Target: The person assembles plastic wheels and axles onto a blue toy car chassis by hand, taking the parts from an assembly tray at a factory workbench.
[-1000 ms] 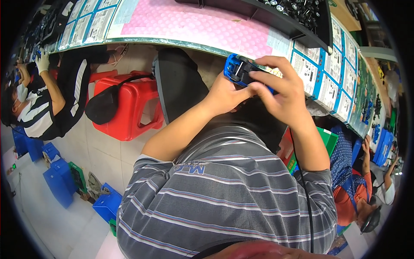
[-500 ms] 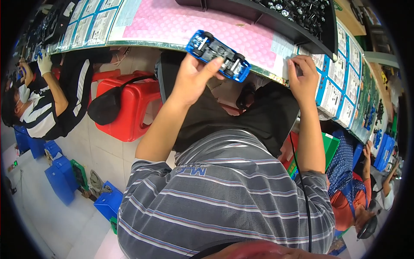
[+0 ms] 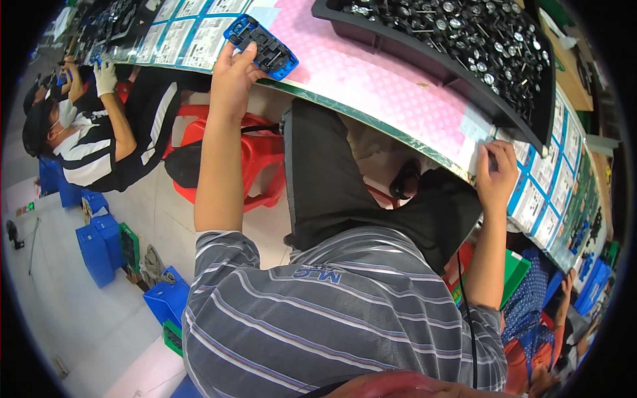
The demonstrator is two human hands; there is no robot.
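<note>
Pink-covered table (image 3: pixel 371 86) with black tray (image 3: pixel 424 60), left grip (image 3: pixel 232 83) tight on blue toy car (image 3: pixel 271 52), right grip (image 3: pixel 497 178) unclear

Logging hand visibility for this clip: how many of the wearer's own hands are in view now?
2. The left hand holds a blue toy car by the near table edge; the right hand is farther right along it, near the black tray. Neither is hidden.

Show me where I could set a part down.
Bare: the pink mat between the black tray and table edge, from the toy car in the left hand toward the right hand. Crowded: the tray, full of black parts.
</note>
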